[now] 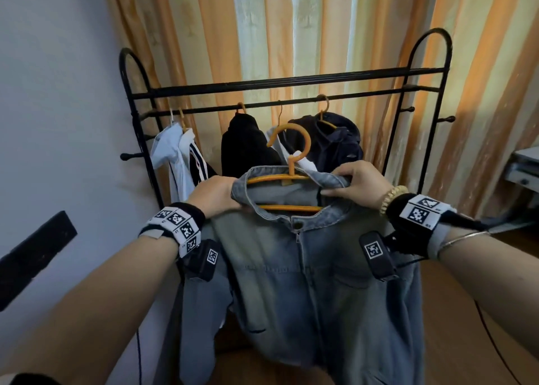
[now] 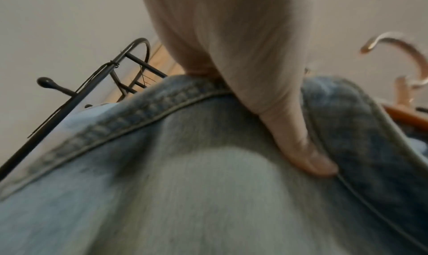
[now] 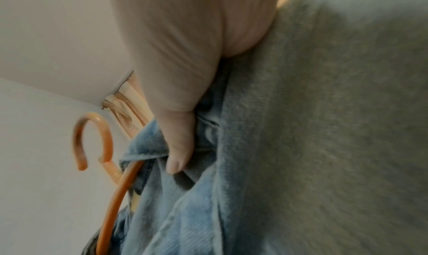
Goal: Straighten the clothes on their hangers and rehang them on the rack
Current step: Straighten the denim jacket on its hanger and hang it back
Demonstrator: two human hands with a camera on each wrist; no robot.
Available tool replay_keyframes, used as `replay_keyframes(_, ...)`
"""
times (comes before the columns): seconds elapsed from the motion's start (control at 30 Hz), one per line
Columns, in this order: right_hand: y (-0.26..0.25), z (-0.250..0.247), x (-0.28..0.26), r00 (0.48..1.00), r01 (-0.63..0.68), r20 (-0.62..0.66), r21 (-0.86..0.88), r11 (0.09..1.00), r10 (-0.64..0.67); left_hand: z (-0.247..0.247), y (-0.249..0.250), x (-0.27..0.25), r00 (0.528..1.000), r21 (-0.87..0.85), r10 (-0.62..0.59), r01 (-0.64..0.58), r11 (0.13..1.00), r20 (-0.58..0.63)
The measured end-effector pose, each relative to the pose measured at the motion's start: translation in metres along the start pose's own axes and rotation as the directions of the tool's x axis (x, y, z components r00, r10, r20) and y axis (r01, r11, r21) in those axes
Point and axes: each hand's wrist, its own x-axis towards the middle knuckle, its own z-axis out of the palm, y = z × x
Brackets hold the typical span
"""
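A faded blue denim jacket (image 1: 315, 279) hangs on an orange hanger (image 1: 291, 151) that I hold up in front of the black rack (image 1: 288, 78). My left hand (image 1: 217, 193) grips the jacket's left shoulder by the collar. My right hand (image 1: 355, 180) pinches the collar on the right side. In the left wrist view the thumb (image 2: 301, 149) presses on the denim (image 2: 185, 195) beside the collar seam. In the right wrist view the thumb (image 3: 178, 149) sits in the collar fold next to the hanger (image 3: 99, 141). The hanger's hook is free, below the rail.
On the rack's lower rail (image 1: 262, 104) hang a white striped garment (image 1: 180, 157), a black garment (image 1: 245, 148) and a dark navy jacket (image 1: 329, 139). Striped orange curtains (image 1: 320, 20) hang behind. A wall is at left, grey furniture (image 1: 522, 165) at right.
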Motion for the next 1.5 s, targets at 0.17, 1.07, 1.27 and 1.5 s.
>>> replay_keyframes(0.17,0.009,-0.025,-0.005,0.967,-0.199,0.150,-0.045,0.979,0.204,0.003,0.000,0.000,0.987,-0.041,-0.047,0.041,0.998,-0.155)
replay_keyframes(1.07,0.007,-0.042,-0.009,0.906,-0.260,0.239,-0.339,0.904,0.350,0.009,-0.028,-0.007,0.937,0.018,-0.269,0.280,0.960,-0.225)
replay_keyframes(1.27,0.006,-0.035,0.001,0.984,-0.178,-0.064,-0.228,0.957,0.168,0.012,0.001,0.001,0.958,-0.029,-0.152,0.149,0.988,-0.243)
replay_keyframes(1.5,0.018,-0.022,0.005,0.976,-0.195,0.059,-0.184,0.963,0.209,0.002,0.004,-0.016,0.956,-0.033,-0.108,0.103,0.994,-0.274)
